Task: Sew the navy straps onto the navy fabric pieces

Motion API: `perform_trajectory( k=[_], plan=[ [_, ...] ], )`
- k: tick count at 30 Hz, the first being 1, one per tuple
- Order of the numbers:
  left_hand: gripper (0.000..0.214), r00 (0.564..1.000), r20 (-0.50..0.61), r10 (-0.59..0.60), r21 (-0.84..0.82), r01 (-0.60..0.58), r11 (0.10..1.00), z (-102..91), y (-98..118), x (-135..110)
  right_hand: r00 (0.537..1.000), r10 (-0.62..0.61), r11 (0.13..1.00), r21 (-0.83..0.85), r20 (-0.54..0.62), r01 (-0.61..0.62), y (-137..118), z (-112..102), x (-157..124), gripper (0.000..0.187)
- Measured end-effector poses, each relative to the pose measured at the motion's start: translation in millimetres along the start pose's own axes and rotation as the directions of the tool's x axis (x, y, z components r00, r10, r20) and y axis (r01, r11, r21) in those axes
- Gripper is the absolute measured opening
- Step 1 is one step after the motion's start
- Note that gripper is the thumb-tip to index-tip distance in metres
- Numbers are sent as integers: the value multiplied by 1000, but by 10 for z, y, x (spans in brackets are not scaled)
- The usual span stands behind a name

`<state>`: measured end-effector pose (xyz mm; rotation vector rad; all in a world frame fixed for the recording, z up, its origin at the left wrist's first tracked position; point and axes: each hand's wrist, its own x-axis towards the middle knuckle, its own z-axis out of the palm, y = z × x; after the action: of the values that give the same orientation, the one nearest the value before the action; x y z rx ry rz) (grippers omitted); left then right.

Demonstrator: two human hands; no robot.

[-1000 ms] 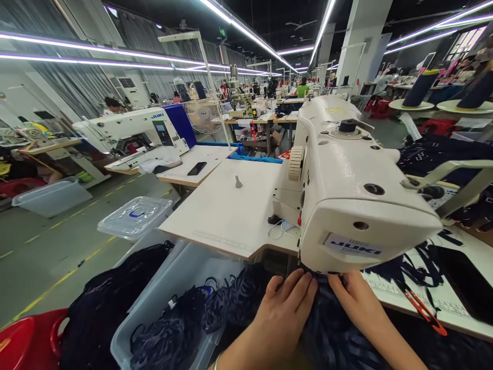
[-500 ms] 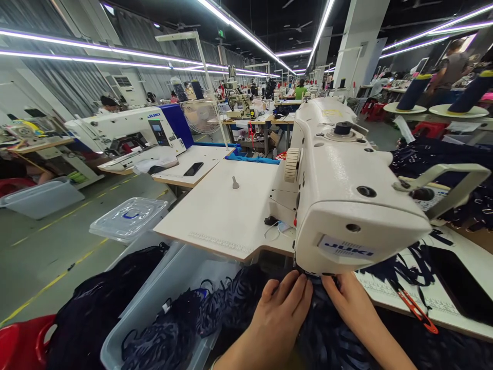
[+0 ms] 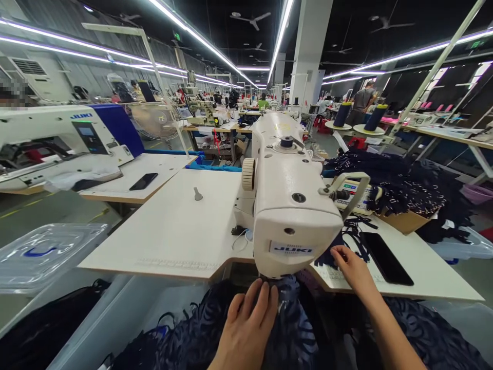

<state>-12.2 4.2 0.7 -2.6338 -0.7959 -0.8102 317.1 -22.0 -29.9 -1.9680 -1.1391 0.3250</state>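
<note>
A white JUKI sewing machine point(image 3: 288, 205) stands on a white table point(image 3: 173, 231) in front of me. Dark navy patterned fabric point(image 3: 292, 324) lies under its head and spills toward me. My left hand point(image 3: 246, 329) rests flat on this fabric just below the machine's front, fingers stretched out. My right hand point(image 3: 352, 270) is further right on the table edge, beside the machine head, fingertips touching dark navy straps point(image 3: 348, 239). Whether it grips them is unclear.
A black phone point(image 3: 385, 257) lies on the table right of my right hand. A heap of dark garments point(image 3: 404, 185) fills a box at right. A clear plastic bin point(image 3: 115, 318) and a lid point(image 3: 38, 252) sit at left. Other sewing stations point(image 3: 57, 139) stand behind.
My right hand has left the fabric under the machine head and moved right onto the table by the straps. My left hand stays on the fabric. My view has swung right.
</note>
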Motion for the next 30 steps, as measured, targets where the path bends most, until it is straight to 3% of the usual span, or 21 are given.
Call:
perform_trajectory(
  k=[6, 9, 13, 16, 19, 21, 22, 24, 26, 28, 30],
  plan=[
    [39, 1000, 4, 12, 34, -12, 999, 40, 38, 16, 995, 20, 999, 35, -96, -16, 246, 17, 331, 19],
    [38, 999, -46, 18, 57, -15, 998, 84, 54, 17, 995, 25, 991, 131, -96, -13, 198, 16, 417, 17],
    [38, 998, -28, 49, 73, -47, 996, 50, 57, 29, 996, 76, 925, 376, -51, -51, 34, -215, 494, 28],
    [35, 995, 60, 75, 58, -78, 995, -55, 35, 62, 996, 86, 795, 603, -5, -66, -169, -429, 407, 43],
    [23, 982, 116, 148, -25, -146, 989, -162, 5, 92, 996, 64, 625, 776, 64, -90, -434, -479, 96, 44],
    [18, 970, 143, 198, -73, -189, 979, -210, -10, 82, 964, 71, 314, 911, 257, -266, -613, -375, -196, 34],
    [19, 963, 170, 211, -86, -199, 976, -230, -15, 67, 934, 60, 260, 898, 352, -355, -693, -289, -343, 33],
    [36, 945, 235, 228, -99, -210, 973, -272, -18, 28, 847, 6, 294, 809, 531, -509, -821, -86, -589, 30],
    [73, 918, 324, 227, -99, -206, 974, -315, -10, 3, 778, -31, 389, 725, 627, -569, -902, 111, -730, 32],
    [101, 906, 375, 199, -105, -172, 980, -334, 15, 15, 796, -23, 478, 706, 605, -523, -941, 266, -757, 35],
    [100, 933, 340, 118, -97, -90, 991, -297, 63, 66, 872, -9, 556, 727, 490, -403, -954, 372, -704, 35]
  ],
)
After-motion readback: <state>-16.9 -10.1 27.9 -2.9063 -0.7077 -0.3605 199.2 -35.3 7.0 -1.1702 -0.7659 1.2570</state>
